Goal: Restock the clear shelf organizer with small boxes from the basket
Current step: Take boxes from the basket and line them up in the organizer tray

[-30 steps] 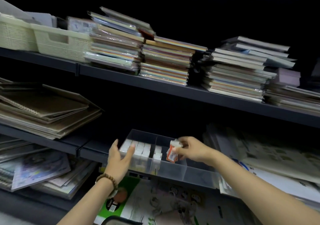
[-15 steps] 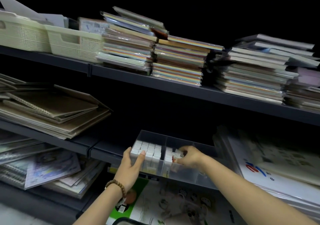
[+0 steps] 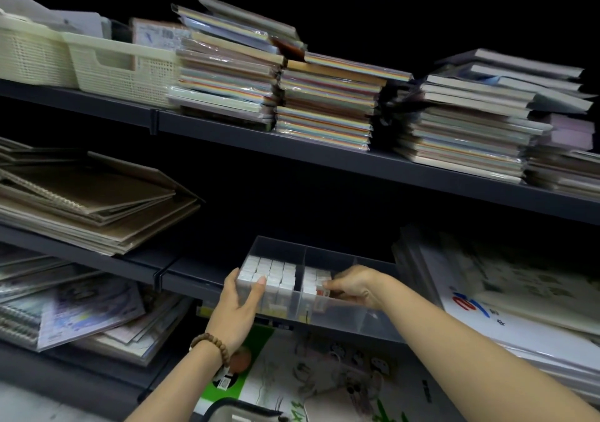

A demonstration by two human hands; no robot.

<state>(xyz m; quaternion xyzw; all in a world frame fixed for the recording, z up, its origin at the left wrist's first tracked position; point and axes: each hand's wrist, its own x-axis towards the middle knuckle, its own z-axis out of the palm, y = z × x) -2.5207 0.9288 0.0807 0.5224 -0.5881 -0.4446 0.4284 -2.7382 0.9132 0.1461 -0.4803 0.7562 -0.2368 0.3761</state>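
A clear shelf organizer (image 3: 341,252) sits on the dark middle shelf, split by dividers. Its left compartment is packed with rows of small white boxes (image 3: 272,269); the middle compartment holds a shorter row (image 3: 310,280). My left hand (image 3: 238,308) holds the organizer's front left corner, fingers flat on the wall and thumb over the rim. My right hand (image 3: 354,285) reaches into the middle compartment and pinches a small white and red box (image 3: 323,287) against that row. The basket shows only as a dark rim (image 3: 233,405) at the bottom edge.
Stacks of wrapped paper pads (image 3: 324,103) and cream plastic baskets (image 3: 123,67) fill the upper shelf. Brown spiral sketchbooks (image 3: 87,200) lie left of the organizer and large flat packs (image 3: 506,291) right of it. Printed sheets (image 3: 324,373) lie below.
My right hand carried the small white and red box down from above the organizer into the middle compartment. My left hand stayed on the front left corner. The view shifted left slightly.
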